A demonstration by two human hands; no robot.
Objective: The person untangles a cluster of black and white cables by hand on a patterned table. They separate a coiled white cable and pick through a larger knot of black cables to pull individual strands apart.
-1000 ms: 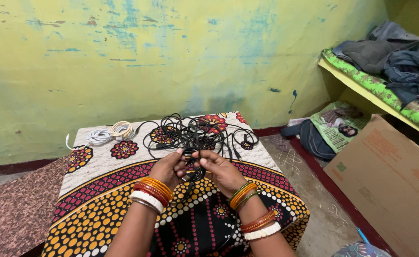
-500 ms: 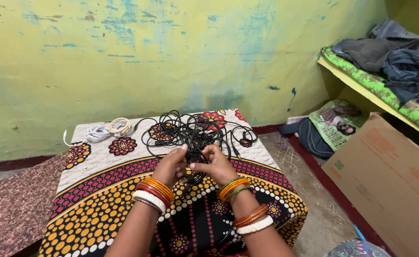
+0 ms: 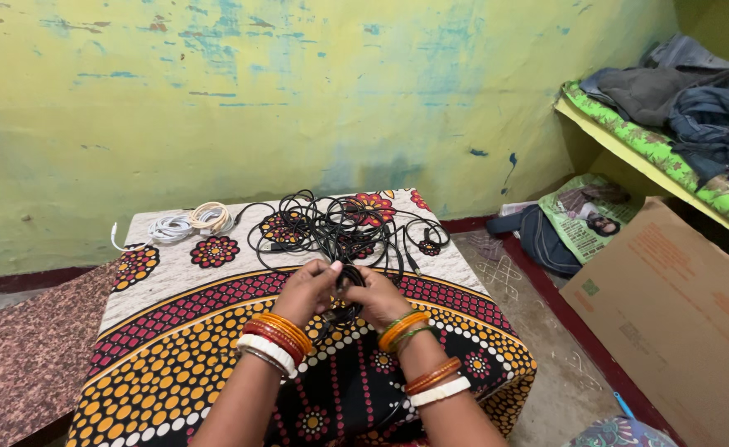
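The black cables (image 3: 331,228) look like smooth rubbery plastic with a soft shine. The white cable (image 3: 168,228) and the cream cable (image 3: 211,218) beside it look smooth and plastic too. The table (image 3: 174,331) is covered in soft matt cloth printed with dots and flowers. The bangles (image 3: 278,335) on the wrists are hard and glossy, like plastic or glass. The wall (image 3: 298,91) is rough, dull plaster with paint flaking off. The cardboard box (image 3: 671,319) is plain, matt brown card. The clothes (image 3: 679,91) on the shelf are soft, crumpled cloth. The floor (image 3: 25,356) looks rough and speckled.
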